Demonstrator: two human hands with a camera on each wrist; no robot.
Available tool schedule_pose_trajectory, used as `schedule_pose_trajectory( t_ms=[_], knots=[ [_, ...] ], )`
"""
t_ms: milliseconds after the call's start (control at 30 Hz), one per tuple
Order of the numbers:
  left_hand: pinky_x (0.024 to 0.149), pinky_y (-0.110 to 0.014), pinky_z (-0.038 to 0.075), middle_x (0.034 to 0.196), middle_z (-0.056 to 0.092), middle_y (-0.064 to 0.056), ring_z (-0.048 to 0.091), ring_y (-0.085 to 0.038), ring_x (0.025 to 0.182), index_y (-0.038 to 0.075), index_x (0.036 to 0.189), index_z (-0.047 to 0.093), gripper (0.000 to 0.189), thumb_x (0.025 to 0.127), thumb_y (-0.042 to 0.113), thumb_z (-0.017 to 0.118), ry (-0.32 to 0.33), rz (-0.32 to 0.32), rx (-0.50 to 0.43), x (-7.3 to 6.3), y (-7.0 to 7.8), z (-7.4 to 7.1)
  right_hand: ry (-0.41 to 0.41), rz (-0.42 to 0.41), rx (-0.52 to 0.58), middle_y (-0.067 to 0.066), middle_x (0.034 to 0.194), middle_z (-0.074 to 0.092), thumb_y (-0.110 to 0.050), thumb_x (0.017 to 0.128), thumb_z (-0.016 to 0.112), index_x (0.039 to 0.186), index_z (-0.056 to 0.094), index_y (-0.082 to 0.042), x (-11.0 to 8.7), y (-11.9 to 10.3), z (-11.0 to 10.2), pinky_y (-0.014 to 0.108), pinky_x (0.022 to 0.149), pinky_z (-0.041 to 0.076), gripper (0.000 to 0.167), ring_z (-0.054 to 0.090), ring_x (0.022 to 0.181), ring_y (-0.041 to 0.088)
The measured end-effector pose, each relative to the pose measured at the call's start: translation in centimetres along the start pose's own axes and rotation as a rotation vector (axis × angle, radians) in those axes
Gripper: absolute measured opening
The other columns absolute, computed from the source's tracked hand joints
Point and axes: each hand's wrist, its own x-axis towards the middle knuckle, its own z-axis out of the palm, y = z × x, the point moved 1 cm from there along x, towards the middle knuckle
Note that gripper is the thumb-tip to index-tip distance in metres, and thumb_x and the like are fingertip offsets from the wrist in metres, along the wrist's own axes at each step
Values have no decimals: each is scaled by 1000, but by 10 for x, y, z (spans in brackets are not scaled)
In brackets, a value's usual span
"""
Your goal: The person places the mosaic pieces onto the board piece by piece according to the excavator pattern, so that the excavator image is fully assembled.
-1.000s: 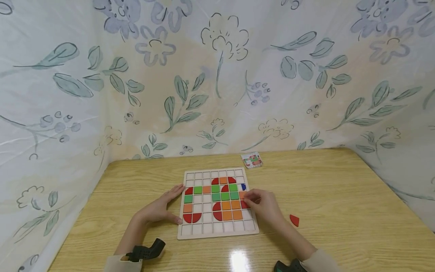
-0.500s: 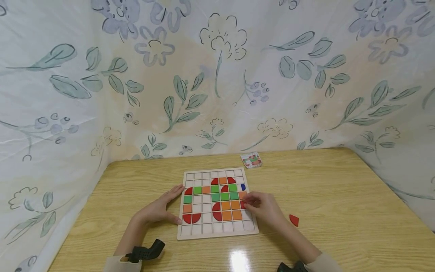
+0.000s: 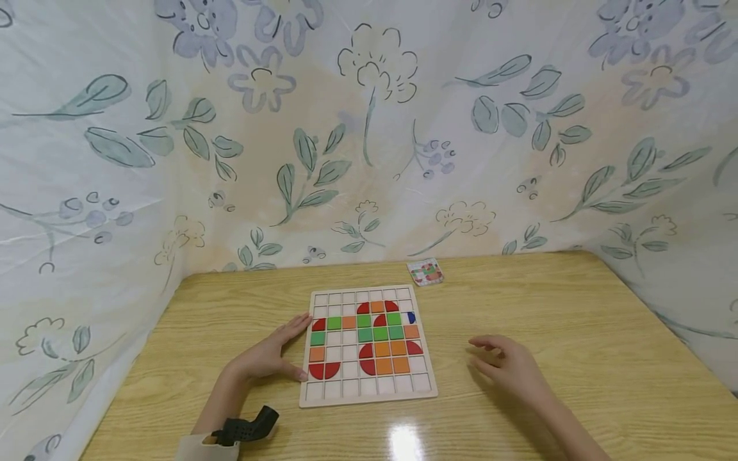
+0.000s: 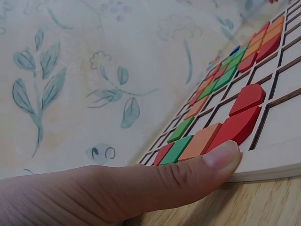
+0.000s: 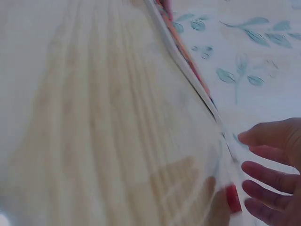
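Observation:
A square wooden grid board (image 3: 352, 390) lies on the table, holding red quarter-round, orange, green and blue pieces in its cells. Along its left edge rests my left hand (image 3: 268, 355), fingers and thumb spread; in the left wrist view the thumb (image 4: 188, 181) touches the rim beside a red piece (image 4: 235, 127). My right hand (image 3: 513, 371) hovers right of the board, its fingers loosely bent with nothing between them. In the right wrist view a loose red piece (image 5: 233, 198) lies on the table close to those fingers; the hand hides it in the head view.
A small card (image 3: 425, 272) printed with a coloured pattern lies behind the board. The wooden table (image 3: 242, 301) meets a floral cloth (image 3: 380, 192) at the back and sides. A black wrist device (image 3: 248, 428) sits on the left forearm.
My right hand has let go at the board's right edge, leaving a red quarter-round piece in a cell there, and has moved right over the loose red piece. The left hand stays put.

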Motion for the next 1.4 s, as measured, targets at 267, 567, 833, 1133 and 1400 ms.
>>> schedule_pose_trajectory(
  t_ms=[267,567,833,1133,1400],
  knots=[
    [106,-64,5,155,7,-13,-1,-40,140,11,148,18,107,66,35,81,-4,1,-5,-1,-1,0,-38,99,159,13,111,64,-14,81,71,114,63,-7,-19,22,-19,21,78,51,35,62,95,9],
    [105,-64,5,155,6,-13,-1,-40,139,11,149,18,107,67,35,81,-7,-7,-8,-1,-1,0,-101,-58,165,11,103,68,10,72,67,108,65,-3,-25,22,-17,18,72,50,39,60,90,0],
    [105,-65,5,155,6,-12,-2,-40,140,13,149,18,106,66,34,82,-6,-9,-10,1,-2,1,-64,-217,165,8,99,69,17,67,64,105,66,-4,-26,15,-3,17,74,51,43,62,90,2],
    [105,-65,6,155,7,-12,-1,-40,139,13,149,18,107,66,34,82,-7,-2,-9,2,-2,0,13,-175,-84,-4,89,68,-1,66,79,99,68,-7,-22,-3,2,25,69,53,36,63,80,8],
    [105,-65,6,155,6,-12,-2,-40,140,12,149,18,107,66,34,82,-10,0,-16,2,-1,-1,-69,-104,-86,-5,82,68,0,71,75,99,68,-4,-18,-13,0,25,67,53,29,63,74,7]
  ],
)
